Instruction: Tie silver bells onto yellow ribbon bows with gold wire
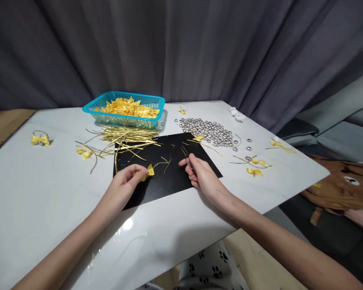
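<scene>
Pinched in my left hand (pixel 129 177) is a yellow ribbon bow (pixel 150 170), held above the left part of a black mat (pixel 172 181). A thin gold wire or tie sticks out from the bow to the right. My right hand (pixel 199 171) is closed around slim metal tweezers (pixel 185 154), whose tips point up and left over the mat. Nothing shows between those tips. Short gold scraps (pixel 167 162) lie on the mat between my hands. Behind my left hand spreads a pile of gold twist ties (pixel 128 136).
A blue basket (pixel 124 119) full of yellow bows stands at the back. Silver domed beads (pixel 210 131) are heaped right of centre. Loose bows with ties lie at the right (pixel 255 172) and left (pixel 84 153). A bow with a wire loop (pixel 40 139) sits far left. Crumpled white tissue (pixel 236 114) lies back right.
</scene>
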{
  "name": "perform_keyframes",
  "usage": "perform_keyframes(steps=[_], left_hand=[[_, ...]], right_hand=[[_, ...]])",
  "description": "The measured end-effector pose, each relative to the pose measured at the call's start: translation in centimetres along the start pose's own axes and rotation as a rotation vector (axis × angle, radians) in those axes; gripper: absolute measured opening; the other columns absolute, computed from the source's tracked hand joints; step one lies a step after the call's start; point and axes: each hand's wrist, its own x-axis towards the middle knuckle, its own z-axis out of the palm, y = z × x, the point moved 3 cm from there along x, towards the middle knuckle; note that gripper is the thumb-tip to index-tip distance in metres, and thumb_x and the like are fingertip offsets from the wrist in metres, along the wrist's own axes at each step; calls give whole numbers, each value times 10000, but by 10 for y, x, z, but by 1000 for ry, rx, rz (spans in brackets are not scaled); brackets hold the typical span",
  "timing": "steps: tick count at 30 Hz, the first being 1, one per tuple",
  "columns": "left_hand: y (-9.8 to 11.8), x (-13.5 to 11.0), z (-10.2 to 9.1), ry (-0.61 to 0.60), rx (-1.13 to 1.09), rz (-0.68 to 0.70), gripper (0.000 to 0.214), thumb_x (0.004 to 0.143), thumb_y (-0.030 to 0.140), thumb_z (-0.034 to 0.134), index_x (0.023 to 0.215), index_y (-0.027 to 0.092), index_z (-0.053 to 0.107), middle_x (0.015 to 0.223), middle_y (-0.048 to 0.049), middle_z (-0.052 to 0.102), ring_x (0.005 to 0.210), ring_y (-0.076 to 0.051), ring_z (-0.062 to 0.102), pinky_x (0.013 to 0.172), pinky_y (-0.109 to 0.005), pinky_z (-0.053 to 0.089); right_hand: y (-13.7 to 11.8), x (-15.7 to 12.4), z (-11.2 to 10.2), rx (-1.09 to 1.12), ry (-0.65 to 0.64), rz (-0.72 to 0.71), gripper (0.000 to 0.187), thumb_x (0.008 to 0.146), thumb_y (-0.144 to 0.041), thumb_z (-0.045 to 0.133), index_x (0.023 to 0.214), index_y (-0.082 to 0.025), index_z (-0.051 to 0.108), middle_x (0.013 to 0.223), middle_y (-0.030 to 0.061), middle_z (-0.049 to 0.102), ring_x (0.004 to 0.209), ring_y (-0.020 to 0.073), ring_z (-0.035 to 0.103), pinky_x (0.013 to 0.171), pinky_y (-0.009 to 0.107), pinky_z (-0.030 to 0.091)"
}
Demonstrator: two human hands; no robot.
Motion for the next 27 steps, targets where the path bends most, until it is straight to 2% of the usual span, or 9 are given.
perform_keyframes(steps=[3, 6, 8, 13, 16, 19, 22, 25, 27], left_hand=[[1, -1, 0, -4, -10, 27, 313, 700, 492, 584, 725, 180, 577, 637, 31, 463, 544, -113, 335, 494, -250, 237], [3, -3, 0, -7, -10, 67, 296, 707, 479, 576, 668, 187, 545, 608, 35, 435, 548, -115, 351, 494, -245, 263], [3, -4, 1, -25, -16, 72, 294, 710, 471, 564, 634, 191, 517, 576, 41, 417, 527, -110, 352, 477, -238, 264], [4, -2, 3, -105, -73, 15, 294, 706, 469, 538, 614, 194, 488, 528, 44, 463, 417, -75, 297, 394, -223, 202], [6, -2, 3, -108, -63, 17, 280, 693, 458, 538, 602, 197, 487, 537, 29, 510, 402, -75, 320, 370, -220, 196], [7, -2, 2, -106, -47, 27, 269, 688, 455, 540, 613, 198, 511, 543, 21, 531, 404, -85, 348, 366, -226, 204], [6, -3, 1, -110, -47, 32, 259, 702, 451, 541, 621, 205, 528, 453, 52, 421, 402, -99, 339, 382, -237, 213], [5, -6, 1, -124, -70, 70, 260, 737, 447, 541, 647, 203, 542, 464, 64, 392, 415, -96, 298, 413, -245, 232], [5, -8, 2, -134, -84, 115, 259, 773, 439, 530, 671, 200, 543, 524, 55, 443, 436, -91, 280, 439, -249, 242]], right_hand=[[2, -17, 12, 140, -106, 144, 319, 935, -419, 351, 786, -161, 465, 600, -65, 291, 445, 40, 191, 407, 187, 136], [5, -30, 30, 59, -286, 272, 292, 950, -390, 337, 778, -176, 436, 580, -57, 356, 422, 44, 268, 376, 166, 211], [5, -34, 39, -4, -351, 316, 272, 954, -393, 335, 793, -190, 416, 576, -55, 388, 409, 49, 304, 359, 161, 238], [2, -36, 46, 117, -408, 532, 295, 968, -421, 291, 788, -202, 372, 515, -101, 242, 366, 22, 103, 353, 146, 69], [2, -38, 49, 184, -440, 617, 307, 976, -396, 270, 765, -195, 368, 497, -105, 217, 362, 21, 87, 357, 149, 49], [5, -38, 52, 227, -433, 595, 310, 976, -398, 280, 760, -195, 371, 485, -107, 223, 360, 23, 85, 355, 146, 52], [7, -34, 53, 288, -414, 537, 310, 960, -431, 324, 761, -199, 378, 486, -109, 222, 367, 25, 85, 355, 143, 55], [4, -25, 48, 336, -287, 403, 333, 901, -477, 456, 739, -207, 344, 490, -115, 220, 369, 22, 95, 348, 147, 61], [0, -17, 44, 294, -184, 291, 382, 829, -480, 576, 730, -208, 328, 512, -108, 305, 370, 14, 137, 336, 147, 87]])
